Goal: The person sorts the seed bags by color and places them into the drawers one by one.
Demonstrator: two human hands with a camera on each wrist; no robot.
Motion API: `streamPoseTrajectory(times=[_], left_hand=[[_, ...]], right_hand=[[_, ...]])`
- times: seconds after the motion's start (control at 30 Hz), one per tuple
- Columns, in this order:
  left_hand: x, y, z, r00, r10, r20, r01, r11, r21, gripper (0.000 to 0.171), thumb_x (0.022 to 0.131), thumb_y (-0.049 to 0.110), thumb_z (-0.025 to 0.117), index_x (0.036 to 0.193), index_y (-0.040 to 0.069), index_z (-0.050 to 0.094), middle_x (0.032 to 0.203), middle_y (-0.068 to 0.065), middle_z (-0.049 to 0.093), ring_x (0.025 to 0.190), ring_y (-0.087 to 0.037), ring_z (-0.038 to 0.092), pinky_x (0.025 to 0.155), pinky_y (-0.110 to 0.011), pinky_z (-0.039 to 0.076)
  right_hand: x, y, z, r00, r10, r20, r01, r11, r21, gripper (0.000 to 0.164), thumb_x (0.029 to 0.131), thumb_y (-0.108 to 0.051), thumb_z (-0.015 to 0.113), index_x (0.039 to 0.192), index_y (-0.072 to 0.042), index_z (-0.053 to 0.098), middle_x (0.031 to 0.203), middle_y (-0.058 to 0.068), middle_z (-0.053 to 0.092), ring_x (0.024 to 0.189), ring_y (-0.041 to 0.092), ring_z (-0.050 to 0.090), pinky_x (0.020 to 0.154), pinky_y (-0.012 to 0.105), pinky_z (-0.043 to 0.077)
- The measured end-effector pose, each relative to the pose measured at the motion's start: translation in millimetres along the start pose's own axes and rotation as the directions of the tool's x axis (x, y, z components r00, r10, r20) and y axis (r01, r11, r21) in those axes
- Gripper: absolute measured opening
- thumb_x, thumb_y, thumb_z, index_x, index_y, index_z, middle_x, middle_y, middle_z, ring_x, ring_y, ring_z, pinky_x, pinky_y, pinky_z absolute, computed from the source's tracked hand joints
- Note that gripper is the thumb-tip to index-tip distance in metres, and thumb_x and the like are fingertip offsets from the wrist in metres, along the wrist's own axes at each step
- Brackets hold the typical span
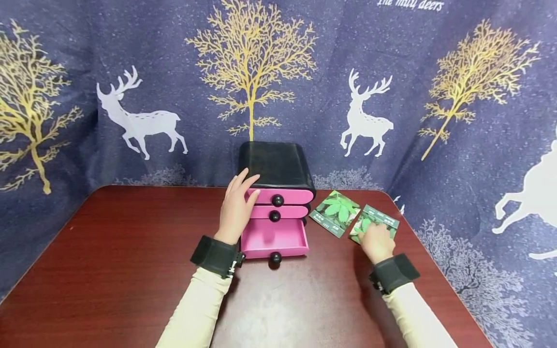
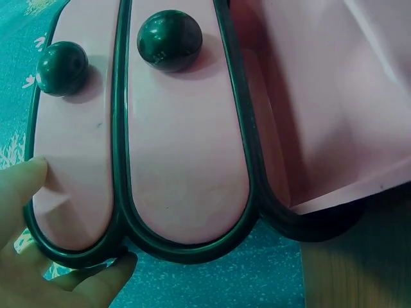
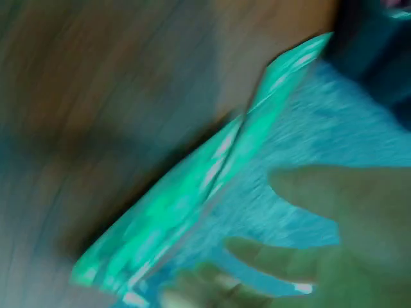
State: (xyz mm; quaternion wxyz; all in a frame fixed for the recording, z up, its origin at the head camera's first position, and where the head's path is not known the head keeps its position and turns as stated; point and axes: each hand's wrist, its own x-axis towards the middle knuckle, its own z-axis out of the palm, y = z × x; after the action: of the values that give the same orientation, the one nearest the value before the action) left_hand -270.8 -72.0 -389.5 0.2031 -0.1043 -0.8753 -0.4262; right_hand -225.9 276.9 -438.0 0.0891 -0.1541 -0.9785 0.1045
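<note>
A small cabinet [image 1: 278, 164] with a black body and pink drawers stands at the table's back middle. My left hand [image 1: 237, 205] rests on its upper left corner, thumb against the top drawer's front; in the left wrist view, the other fingers are at its side. The lowest drawer [image 1: 274, 237] is pulled out, with a pink inside. My right hand [image 1: 377, 241] is over a green leaf-printed packet [image 1: 370, 212] and partly covers it. In the blurred right wrist view its fingers are spread apart, with nothing visible between them. Another leaf-printed packet [image 1: 335, 212] lies between that one and the cabinet.
The reddish-brown table [image 1: 143, 270] extends to both sides of the cabinet. Behind it hangs a dark blue cloth [image 1: 209, 111] printed with white deer and golden trees. Round black knobs [image 1: 275, 258] stick out from the drawer fronts.
</note>
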Motion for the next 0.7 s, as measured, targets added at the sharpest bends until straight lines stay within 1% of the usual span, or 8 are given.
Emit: streamPoseTrajectory(times=[0.1, 0.17, 0.3, 0.4, 0.43, 0.57, 0.67, 0.7], left_hand=[[1.3, 0.7, 0.3, 1.000, 0.006, 0.001, -0.006, 1.000, 0.003, 0.042, 0.090, 0.022, 0.061, 0.131, 0.025, 0.054, 0.149, 0.000, 0.037, 0.140, -0.026, 0.028, 0.103, -0.047, 0.041], [1.3, 0.5, 0.4, 1.000, 0.009, 0.000, -0.009, 1.000, 0.003, 0.042, 0.090, 0.022, 0.061, 0.132, 0.025, 0.054, 0.149, -0.001, 0.037, 0.140, -0.027, 0.028, 0.102, -0.048, 0.041], [-0.8, -0.4, 1.1, 1.000, 0.005, -0.002, -0.005, 1.000, 0.005, 0.041, 0.090, 0.022, 0.061, 0.131, 0.025, 0.054, 0.149, -0.001, 0.038, 0.140, -0.027, 0.029, 0.101, -0.049, 0.041], [-2.6, -1.0, 2.3, 1.000, -0.002, 0.004, 0.002, 1.000, 0.012, 0.041, 0.091, 0.023, 0.061, 0.131, 0.027, 0.054, 0.149, 0.001, 0.037, 0.140, -0.026, 0.028, 0.099, -0.050, 0.043], [-2.8, -1.0, 2.7, 1.000, -0.003, 0.007, 0.003, 1.000, 0.014, 0.041, 0.091, 0.023, 0.061, 0.131, 0.027, 0.054, 0.149, 0.001, 0.037, 0.140, -0.025, 0.028, 0.097, -0.050, 0.044], [-2.9, 0.4, 2.3, 1.000, -0.005, 0.005, 0.004, 1.000, 0.015, 0.041, 0.090, 0.023, 0.061, 0.131, 0.027, 0.054, 0.149, 0.002, 0.036, 0.141, -0.025, 0.028, 0.095, -0.052, 0.046], [-2.4, 2.7, 0.6, 1.000, -0.005, -0.003, 0.005, 1.000, 0.011, 0.041, 0.090, 0.023, 0.061, 0.131, 0.026, 0.055, 0.149, 0.001, 0.037, 0.140, -0.026, 0.028, 0.096, -0.052, 0.045], [-2.4, 3.2, 0.0, 1.000, -0.006, -0.002, 0.006, 1.000, 0.010, 0.041, 0.090, 0.023, 0.061, 0.131, 0.026, 0.054, 0.149, 0.001, 0.037, 0.141, -0.026, 0.027, 0.096, -0.052, 0.045]], right_hand=[[11.7, 17.8, 1.8, 0.988, 0.124, 0.088, -0.119, 0.991, -0.068, 0.058, 0.085, -0.031, 0.062, 0.114, 0.016, 0.048, 0.109, 0.043, 0.045, 0.101, 0.058, 0.049, 0.073, 0.062, 0.047], [19.4, 26.6, 2.7, 0.975, 0.163, 0.150, -0.148, 0.983, -0.104, 0.068, 0.084, -0.036, 0.062, 0.119, 0.019, 0.042, 0.111, 0.046, 0.043, 0.105, 0.058, 0.046, 0.080, 0.061, 0.045], [26.2, 33.5, -1.8, 0.926, 0.224, 0.303, -0.186, 0.971, -0.147, 0.088, 0.083, -0.047, 0.058, 0.127, 0.024, 0.029, 0.119, 0.049, 0.037, 0.115, 0.058, 0.040, 0.093, 0.060, 0.039], [27.4, 33.9, -4.9, 0.898, 0.259, 0.357, -0.216, 0.964, -0.157, 0.094, 0.084, -0.048, 0.057, 0.131, 0.026, 0.021, 0.126, 0.049, 0.033, 0.121, 0.057, 0.035, 0.099, 0.061, 0.034], [28.8, 35.2, -4.3, 0.893, 0.260, 0.367, -0.213, 0.963, -0.164, 0.095, 0.085, -0.047, 0.056, 0.130, 0.027, 0.018, 0.126, 0.050, 0.032, 0.121, 0.058, 0.034, 0.100, 0.061, 0.033], [43.3, 50.3, 5.6, 0.888, 0.226, 0.401, -0.165, 0.970, -0.181, 0.095, 0.083, -0.049, 0.060, 0.126, 0.029, 0.027, 0.126, 0.048, 0.033, 0.116, 0.058, 0.040, 0.097, 0.060, 0.036], [65.0, 84.4, 27.9, 0.881, 0.177, 0.439, -0.118, 0.980, -0.158, 0.105, 0.075, -0.064, 0.062, 0.125, 0.024, 0.037, 0.127, 0.046, 0.034, 0.113, 0.057, 0.043, 0.092, 0.059, 0.040], [75.6, 104.0, 44.3, 0.892, 0.151, 0.426, -0.105, 0.986, -0.128, 0.115, 0.069, -0.073, 0.059, 0.124, 0.025, 0.036, 0.125, 0.047, 0.034, 0.110, 0.058, 0.044, 0.090, 0.058, 0.042]])
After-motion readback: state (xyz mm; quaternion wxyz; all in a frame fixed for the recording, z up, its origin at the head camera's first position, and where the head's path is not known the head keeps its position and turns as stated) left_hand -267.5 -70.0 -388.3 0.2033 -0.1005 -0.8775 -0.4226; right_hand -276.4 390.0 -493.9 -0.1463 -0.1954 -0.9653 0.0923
